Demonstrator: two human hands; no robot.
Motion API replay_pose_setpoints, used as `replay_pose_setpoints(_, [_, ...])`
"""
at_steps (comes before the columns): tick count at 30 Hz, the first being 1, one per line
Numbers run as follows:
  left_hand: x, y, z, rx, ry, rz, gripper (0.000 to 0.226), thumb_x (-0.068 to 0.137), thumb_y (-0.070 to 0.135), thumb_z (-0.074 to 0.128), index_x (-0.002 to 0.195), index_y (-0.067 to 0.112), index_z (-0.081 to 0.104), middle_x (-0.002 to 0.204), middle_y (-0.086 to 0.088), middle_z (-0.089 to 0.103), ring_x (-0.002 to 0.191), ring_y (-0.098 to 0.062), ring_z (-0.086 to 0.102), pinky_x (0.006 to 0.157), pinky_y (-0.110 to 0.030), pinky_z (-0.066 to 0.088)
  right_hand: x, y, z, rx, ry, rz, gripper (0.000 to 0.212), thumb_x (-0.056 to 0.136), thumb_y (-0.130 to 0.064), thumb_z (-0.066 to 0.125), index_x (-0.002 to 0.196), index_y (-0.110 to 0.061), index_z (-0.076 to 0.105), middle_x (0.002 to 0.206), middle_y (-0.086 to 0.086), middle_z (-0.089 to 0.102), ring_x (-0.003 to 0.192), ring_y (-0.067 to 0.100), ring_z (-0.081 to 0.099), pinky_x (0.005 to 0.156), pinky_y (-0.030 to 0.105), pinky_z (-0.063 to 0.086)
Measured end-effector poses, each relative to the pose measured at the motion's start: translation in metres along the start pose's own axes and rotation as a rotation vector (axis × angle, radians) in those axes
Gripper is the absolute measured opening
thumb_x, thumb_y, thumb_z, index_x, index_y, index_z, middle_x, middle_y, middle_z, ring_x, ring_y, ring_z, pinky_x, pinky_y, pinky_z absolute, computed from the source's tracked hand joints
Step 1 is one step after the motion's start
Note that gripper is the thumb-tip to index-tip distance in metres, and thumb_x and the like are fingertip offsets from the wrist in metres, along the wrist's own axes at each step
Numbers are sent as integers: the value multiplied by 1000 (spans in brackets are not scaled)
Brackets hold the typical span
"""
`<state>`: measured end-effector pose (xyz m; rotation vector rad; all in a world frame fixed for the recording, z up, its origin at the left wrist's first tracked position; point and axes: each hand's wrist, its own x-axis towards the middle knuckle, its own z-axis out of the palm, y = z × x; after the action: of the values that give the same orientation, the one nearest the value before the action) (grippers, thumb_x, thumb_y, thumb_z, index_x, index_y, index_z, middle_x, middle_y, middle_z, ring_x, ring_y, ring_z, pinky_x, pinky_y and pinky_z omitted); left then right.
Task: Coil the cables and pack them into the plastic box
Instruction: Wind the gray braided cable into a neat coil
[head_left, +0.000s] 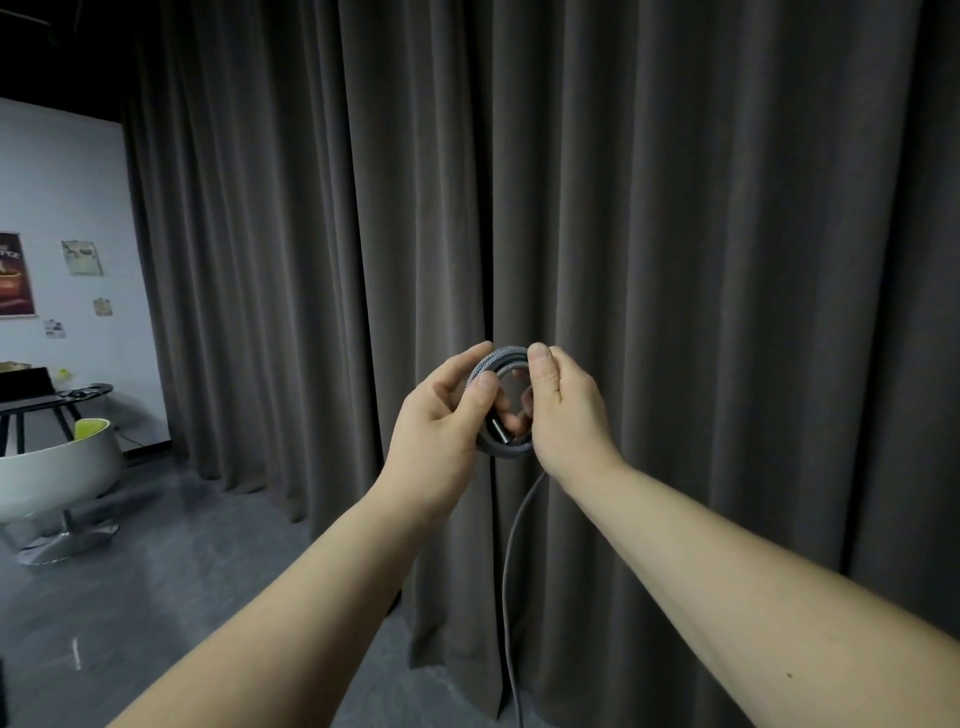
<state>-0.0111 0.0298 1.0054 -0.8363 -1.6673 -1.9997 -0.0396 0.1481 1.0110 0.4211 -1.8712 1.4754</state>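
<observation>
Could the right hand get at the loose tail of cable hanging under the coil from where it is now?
Probably yes. The loose tail hangs free just below the right hand, with nothing between them. But that hand pinches the coil, as does the left hand, so it would first have to let go.

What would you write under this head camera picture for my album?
Both hands, left hand and right hand, hold a coiled grey cable, its loose tail hanging before a dark curtain.

Ahead of you: dark pleated curtain (675, 260), floor to top. Left of the curtain: white tub chair (57, 467) with green cushion (92, 427), black table (52, 400) behind it, coffee poster (15, 274) above on white wall (62, 182).
</observation>
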Motion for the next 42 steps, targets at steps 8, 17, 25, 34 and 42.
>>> replay_pose_setpoints(8, [-4, 4, 7, -161, -122, -17, 36, 91, 23, 47, 125, 13, 52, 63, -3, 59, 64, -14, 59, 73, -25, 51, 0, 7, 9, 251, -67, 85, 39, 103, -36, 34, 73, -20, 52, 49, -6, 45, 45, 8, 42, 51, 26, 37])
replay_pose_setpoints(17, [9, 5, 2, -59, 136, -23, 23, 103, 4, 34, 107, 8, 56, 51, 12, 44, 46, -3, 39, 56, -19, 45, 2, 6, 17, 300, -250, 253, 31, 100, -46, 36, 99, -23, 57, 95, 18, 62, 75, 25, 61, 65, 44, 55])
replay_pose_setpoints(25, [45, 13, -45, -134, 549, 47, 27, 101, 4, 35, 96, 14, 60, 57, 4, 40, 47, -6, 32, 47, -19, 30, -16, 26, -4, 101, -603, 433, 28, 86, 7, 51, 105, -13, 47, 73, 9, 56, 59, 19, 62, 67, 38, 50])
replay_pose_setpoints(34, [52, 6, -65, 82, 656, 30, 26, 100, 9, 38, 99, 24, 59, 63, 8, 48, 49, -2, 42, 51, -16, 38, 9, 11, -13, -1048, -358, -363, 12, 97, -25, 46, 102, -21, 57, 100, 3, 60, 91, 32, 59, 65, 32, 40])
replay_pose_setpoints(42, [26, -14, -54, 289, 281, -66, 21, 101, 12, 44, 105, 20, 62, 87, 1, 64, 79, -13, 56, 72, -30, 47, 6, -55, 4, -671, -787, -610, 19, 94, -30, 54, 98, -20, 70, 95, -5, 64, 95, 18, 59, 82, 32, 46])
